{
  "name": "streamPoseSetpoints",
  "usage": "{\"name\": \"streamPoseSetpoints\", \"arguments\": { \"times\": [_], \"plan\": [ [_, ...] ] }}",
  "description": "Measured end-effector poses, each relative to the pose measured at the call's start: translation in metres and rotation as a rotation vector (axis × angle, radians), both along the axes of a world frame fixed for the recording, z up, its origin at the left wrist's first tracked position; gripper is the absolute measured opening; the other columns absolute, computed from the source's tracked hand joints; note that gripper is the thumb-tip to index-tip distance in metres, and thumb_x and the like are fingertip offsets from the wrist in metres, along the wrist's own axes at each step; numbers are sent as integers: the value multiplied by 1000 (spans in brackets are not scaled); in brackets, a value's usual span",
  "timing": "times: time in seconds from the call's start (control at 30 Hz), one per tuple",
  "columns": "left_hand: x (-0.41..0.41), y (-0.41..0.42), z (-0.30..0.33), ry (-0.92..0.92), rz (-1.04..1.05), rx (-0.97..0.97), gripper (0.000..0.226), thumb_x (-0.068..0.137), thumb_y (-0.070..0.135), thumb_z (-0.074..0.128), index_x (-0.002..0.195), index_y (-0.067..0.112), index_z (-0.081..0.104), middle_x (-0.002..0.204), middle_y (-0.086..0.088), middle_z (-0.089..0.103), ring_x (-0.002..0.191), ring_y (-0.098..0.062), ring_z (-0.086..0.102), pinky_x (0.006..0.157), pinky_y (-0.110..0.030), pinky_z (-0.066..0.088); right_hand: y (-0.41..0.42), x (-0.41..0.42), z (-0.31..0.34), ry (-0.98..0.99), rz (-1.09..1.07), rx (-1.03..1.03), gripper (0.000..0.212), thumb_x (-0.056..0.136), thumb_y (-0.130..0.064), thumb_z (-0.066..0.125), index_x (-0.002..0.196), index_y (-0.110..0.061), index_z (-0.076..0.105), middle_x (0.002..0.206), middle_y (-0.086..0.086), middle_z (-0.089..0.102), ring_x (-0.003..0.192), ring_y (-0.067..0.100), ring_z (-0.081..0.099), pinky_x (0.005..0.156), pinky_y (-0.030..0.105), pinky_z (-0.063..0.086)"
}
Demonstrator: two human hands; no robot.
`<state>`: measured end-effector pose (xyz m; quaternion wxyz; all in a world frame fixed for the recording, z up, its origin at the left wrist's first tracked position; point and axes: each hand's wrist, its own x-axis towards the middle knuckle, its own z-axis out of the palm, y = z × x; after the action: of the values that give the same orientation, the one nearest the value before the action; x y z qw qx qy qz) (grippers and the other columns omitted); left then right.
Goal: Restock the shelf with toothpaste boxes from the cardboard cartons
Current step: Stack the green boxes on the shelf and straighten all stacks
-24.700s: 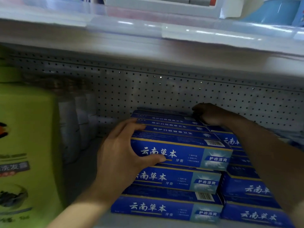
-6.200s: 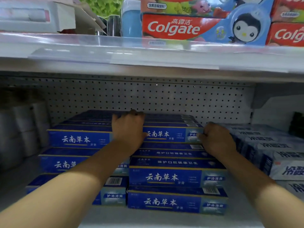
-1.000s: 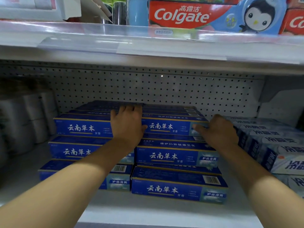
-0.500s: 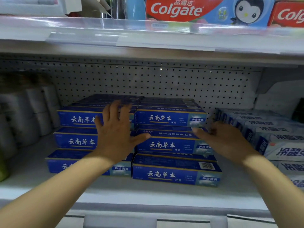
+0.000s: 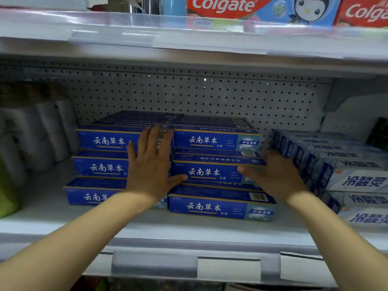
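Reaching over the shelf (image 5: pixel 147 223) edge, I hold both arms out toward the blue toothpaste boxes (image 5: pixel 214 173). My left hand (image 5: pixel 152 164) is spread flat, fingers straight, in front of the seam between the two stacks, gripping nothing. My right hand (image 5: pixel 273 177) hangs loose and open at the right stack's end, blurred, holding nothing. The boxes sit three high in two stacks. Just right lie white toothpaste boxes (image 5: pixel 344 173); behind, a pegboard (image 5: pixel 199 95); above, Colgate boxes (image 5: pixel 252 7).
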<state>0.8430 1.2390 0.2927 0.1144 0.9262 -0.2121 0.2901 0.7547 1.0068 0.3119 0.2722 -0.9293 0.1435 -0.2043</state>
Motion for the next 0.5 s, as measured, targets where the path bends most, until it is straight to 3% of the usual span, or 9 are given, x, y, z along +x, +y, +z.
{"name": "streamPoseSetpoints", "arguments": {
  "times": [0.07,0.13,0.17,0.2,0.3,0.4,0.43,0.5],
  "plan": [
    [-10,-4,-4,-59,-83,2,99,65,61,71,144,17,31,153,-12,19,140,-28,9,110,-58,14,2,-13,2,10,38,34,23,82,-45,66,93,-30,52,94,-3,52,91,17,51,77,23,37],
    [-14,-8,-11,-153,-176,3,86,55,57,78,123,11,54,134,-15,46,123,-28,28,99,-60,33,-7,-21,-2,131,11,-5,54,80,-47,67,121,-16,50,104,2,51,94,18,49,75,22,34],
    [-17,-10,-14,-183,-206,14,79,51,57,79,111,11,60,121,-14,54,113,-27,33,92,-57,40,-11,-24,-4,212,-16,-13,64,76,-50,69,124,-13,48,107,1,52,93,16,49,74,22,35],
    [-19,-12,-18,-197,-220,37,73,48,58,80,102,12,63,111,-11,58,106,-26,36,86,-53,44,-13,-27,-6,283,-10,-17,64,71,-52,72,118,-13,53,106,0,57,88,13,52,70,22,38],
    [-23,-14,-25,-208,-221,130,70,39,63,81,87,15,66,93,-5,60,92,-23,39,75,-45,48,-18,-30,-12,362,46,-15,31,67,-42,80,73,-20,59,79,-2,65,67,7,58,53,16,41],
    [-23,-14,-27,-155,-175,213,67,33,64,83,78,17,67,84,-3,60,84,-26,51,66,-42,49,-18,-29,-14,308,69,27,26,65,-36,83,69,-19,63,76,-1,70,70,12,64,60,23,46],
    [-24,-15,-25,-130,-158,232,65,38,65,83,80,18,66,85,-3,59,85,-27,55,69,-43,48,-18,-29,-14,283,70,40,25,65,-34,84,69,-20,63,74,-3,69,70,11,63,63,24,47],
    [-32,-18,-20,-54,-134,268,63,61,66,72,103,20,61,107,-1,56,107,-27,48,89,-42,37,-18,-28,-16,233,86,85,22,66,-29,84,67,-26,63,71,-8,66,67,4,61,64,20,48]
  ]
}}
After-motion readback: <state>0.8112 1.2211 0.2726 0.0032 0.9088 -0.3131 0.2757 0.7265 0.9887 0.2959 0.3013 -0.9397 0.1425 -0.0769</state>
